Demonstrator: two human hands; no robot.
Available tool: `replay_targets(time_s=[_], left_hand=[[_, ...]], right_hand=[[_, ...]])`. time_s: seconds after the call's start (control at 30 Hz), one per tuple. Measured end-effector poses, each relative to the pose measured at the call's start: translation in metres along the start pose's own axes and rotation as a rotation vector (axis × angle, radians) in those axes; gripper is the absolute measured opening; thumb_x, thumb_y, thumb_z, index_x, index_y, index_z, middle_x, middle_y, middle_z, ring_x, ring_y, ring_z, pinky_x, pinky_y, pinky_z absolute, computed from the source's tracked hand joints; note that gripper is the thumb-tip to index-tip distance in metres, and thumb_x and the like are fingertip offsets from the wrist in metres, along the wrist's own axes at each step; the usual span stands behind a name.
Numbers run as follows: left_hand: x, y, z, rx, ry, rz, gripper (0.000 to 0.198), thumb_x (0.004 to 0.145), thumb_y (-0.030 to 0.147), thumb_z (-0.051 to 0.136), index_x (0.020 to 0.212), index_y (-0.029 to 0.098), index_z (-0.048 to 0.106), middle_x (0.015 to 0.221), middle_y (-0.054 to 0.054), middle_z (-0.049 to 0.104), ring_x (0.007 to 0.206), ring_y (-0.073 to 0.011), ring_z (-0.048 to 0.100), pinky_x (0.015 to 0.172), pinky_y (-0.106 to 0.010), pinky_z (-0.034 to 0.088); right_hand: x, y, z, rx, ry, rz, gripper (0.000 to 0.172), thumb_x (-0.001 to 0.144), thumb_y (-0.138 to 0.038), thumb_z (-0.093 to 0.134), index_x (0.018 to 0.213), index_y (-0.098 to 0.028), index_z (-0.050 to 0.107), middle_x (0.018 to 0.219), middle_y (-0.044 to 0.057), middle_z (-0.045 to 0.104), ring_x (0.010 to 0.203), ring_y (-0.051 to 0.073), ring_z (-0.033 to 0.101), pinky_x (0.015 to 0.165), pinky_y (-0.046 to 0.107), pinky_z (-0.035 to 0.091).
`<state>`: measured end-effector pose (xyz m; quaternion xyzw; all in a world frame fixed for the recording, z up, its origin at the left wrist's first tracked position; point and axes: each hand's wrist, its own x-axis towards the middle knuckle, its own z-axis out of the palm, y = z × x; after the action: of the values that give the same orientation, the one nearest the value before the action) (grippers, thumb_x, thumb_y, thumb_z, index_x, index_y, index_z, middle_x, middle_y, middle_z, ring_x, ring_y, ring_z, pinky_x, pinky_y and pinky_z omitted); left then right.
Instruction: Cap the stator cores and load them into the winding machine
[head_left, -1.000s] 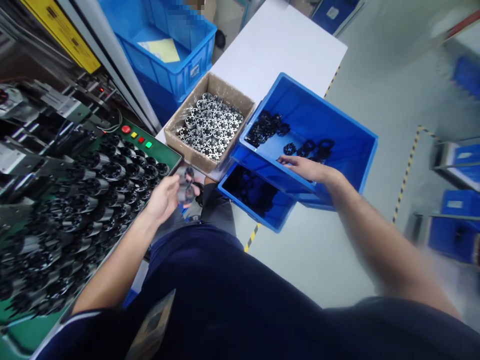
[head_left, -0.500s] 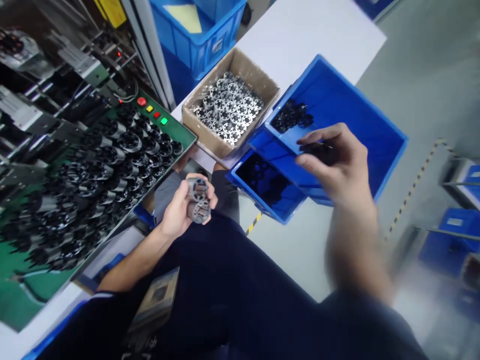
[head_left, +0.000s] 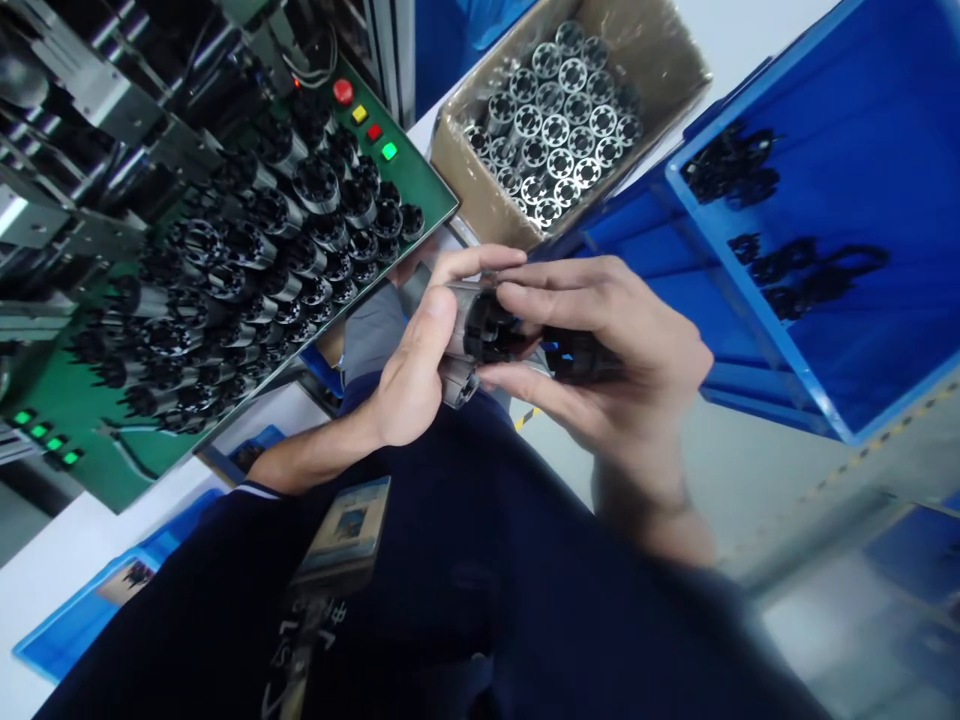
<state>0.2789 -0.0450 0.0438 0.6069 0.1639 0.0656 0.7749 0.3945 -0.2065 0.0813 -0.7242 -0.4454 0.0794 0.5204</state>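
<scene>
My left hand (head_left: 416, 350) grips a grey slotted metal core (head_left: 459, 384) in front of my chest. My right hand (head_left: 615, 345) pinches a black ribbed part (head_left: 581, 355) with its fingers, against the end of the core. A second black piece (head_left: 484, 325) sits on the core between my hands, partly hidden by my fingers. Just above my hands stands a cardboard box (head_left: 469, 180) lined with clear plastic, packed with upright silver slotted cylinders (head_left: 555, 130). Loose black pieces (head_left: 795, 275) lie in a tilted blue bin (head_left: 750, 180) to the right.
Left of my hands, a machine's green panel (head_left: 394, 125) carries coloured buttons and rows of black-and-metal assembled parts (head_left: 247, 250). A badge (head_left: 341, 535) hangs on my dark shirt. A white table (head_left: 750, 40) lies beneath the box and bin.
My right hand has moved from the blue bin to my left hand, carrying a black part. The view has swung and tilted, bringing the box and panel higher in the picture.
</scene>
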Motion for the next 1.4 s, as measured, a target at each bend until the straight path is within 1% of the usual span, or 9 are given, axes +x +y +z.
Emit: replay_targets(time_s=[0.23,0.43,0.6,0.7,0.9,1.03,1.13,1.23,1.4], left_hand=[[-0.008,0.004,-0.005,0.088,-0.021,0.036,0.064,0.124,0.075,0.028,0.157,0.036,0.067,0.144,-0.006,0.082,0.134,-0.0353,0.086,0.103,-0.05,0.078],[-0.009,0.007,-0.012,0.015,-0.083,0.054,0.048,0.127,0.071,0.039,0.148,0.041,0.069,0.145,0.0,0.078,0.133,-0.0278,0.083,0.117,-0.049,0.074],[-0.013,0.006,-0.015,0.029,-0.073,0.005,0.059,0.119,0.086,0.046,0.148,0.043,0.074,0.145,-0.002,0.077,0.121,-0.0304,0.083,0.104,-0.049,0.076],[-0.016,0.004,-0.014,0.018,-0.065,-0.052,0.064,0.119,0.087,0.042,0.148,0.04,0.075,0.139,-0.005,0.08,0.114,-0.0332,0.086,0.093,-0.05,0.077],[-0.019,0.002,-0.01,0.01,-0.06,-0.115,0.079,0.112,0.099,0.042,0.153,0.039,0.071,0.131,-0.006,0.082,0.095,-0.0297,0.087,0.081,-0.047,0.075],[-0.019,-0.001,-0.01,-0.015,-0.081,-0.083,0.067,0.119,0.09,0.041,0.154,0.039,0.069,0.135,-0.003,0.081,0.098,-0.0267,0.086,0.091,-0.048,0.077],[-0.017,-0.009,-0.011,-0.023,-0.071,0.08,0.061,0.125,0.078,0.04,0.152,0.034,0.072,0.139,-0.006,0.08,0.115,-0.027,0.086,0.101,-0.045,0.076],[-0.013,-0.019,-0.013,-0.139,-0.095,0.223,0.062,0.127,0.07,0.042,0.152,0.023,0.074,0.13,-0.012,0.081,0.111,-0.0264,0.086,0.097,-0.039,0.073],[-0.009,-0.027,-0.014,-0.242,-0.099,0.173,0.054,0.127,0.065,0.047,0.146,0.024,0.077,0.128,-0.011,0.082,0.104,-0.0221,0.084,0.092,-0.032,0.071]], right_hand=[[-0.014,-0.004,0.003,-0.074,0.024,0.032,0.055,0.1,-0.042,0.102,0.152,-0.045,0.085,0.13,0.007,0.081,0.125,0.036,0.085,0.111,0.058,0.079],[-0.013,-0.001,0.006,-0.039,0.05,-0.031,0.061,0.098,-0.038,0.104,0.154,-0.047,0.084,0.117,0.005,0.084,0.105,0.032,0.086,0.103,0.058,0.081],[-0.015,0.002,0.004,-0.076,-0.002,-0.064,0.057,0.098,-0.037,0.104,0.152,-0.045,0.086,0.127,0.007,0.085,0.11,0.032,0.086,0.101,0.054,0.081],[-0.014,0.0,0.005,-0.076,-0.007,-0.07,0.062,0.1,-0.036,0.103,0.158,-0.044,0.082,0.119,0.006,0.085,0.102,0.03,0.086,0.094,0.051,0.081],[-0.013,0.002,0.001,-0.053,-0.044,-0.084,0.051,0.105,-0.039,0.098,0.154,-0.045,0.083,0.126,0.004,0.085,0.109,0.029,0.087,0.096,0.05,0.081],[-0.014,0.003,-0.002,0.005,-0.081,-0.001,0.055,0.104,-0.037,0.099,0.155,-0.046,0.082,0.123,0.003,0.085,0.105,0.029,0.086,0.096,0.051,0.08],[-0.012,0.006,0.002,0.012,-0.021,-0.091,0.059,0.101,-0.029,0.102,0.156,-0.04,0.083,0.123,0.005,0.085,0.11,0.03,0.087,0.098,0.05,0.08],[-0.01,0.014,0.006,0.059,-0.03,-0.169,0.06,0.098,-0.03,0.104,0.155,-0.034,0.084,0.123,0.007,0.088,0.104,0.03,0.087,0.095,0.049,0.08],[-0.015,0.023,0.01,-0.008,0.012,-0.16,0.055,0.098,-0.038,0.105,0.149,-0.034,0.085,0.118,0.006,0.087,0.096,0.028,0.086,0.089,0.047,0.08]])
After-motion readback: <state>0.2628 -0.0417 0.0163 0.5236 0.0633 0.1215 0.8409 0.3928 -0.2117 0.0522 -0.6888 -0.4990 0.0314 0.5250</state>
